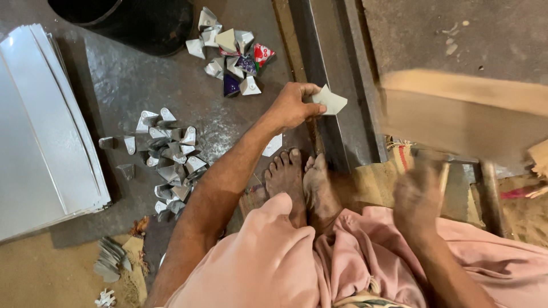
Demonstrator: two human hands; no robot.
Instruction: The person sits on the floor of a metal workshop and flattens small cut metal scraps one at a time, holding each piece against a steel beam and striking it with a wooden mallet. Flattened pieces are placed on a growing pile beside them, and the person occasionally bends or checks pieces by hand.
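The left hand (pixel 294 105) reached out to the middle of the frame, its grip closed on a small folded piece of sheet metal (pixel 329 100), pinched between thumb and fingers and held against the top of a dark steel rail (pixel 319 63) that ran from the upper centre down toward the person's bare feet (pixel 299 179). The right hand (pixel 418 197) sat at the lower right, heavily blurred; its grip looked curled around a wooden handle (pixel 444 177), though the blur made it impossible to tell how tightly. A broad tan smear (pixel 462 108) crossed the right side of the frame above it, too blurred to make out.

On the dark metal floor plate (pixel 123 85), at the left centre, lay a heap of grey folded metal corners (pixel 168 162). A second heap (pixel 231 54) lay at the upper centre, some of its pieces showing red and purple print. One loose pale piece (pixel 274 145) rested just beside the left forearm. A stack of flat light grey sheets (pixel 40 131) filled the left edge, and a black round container (pixel 128 20) stood at the upper left. Pink cloth (pixel 274 256) covered the person's legs along the bottom.
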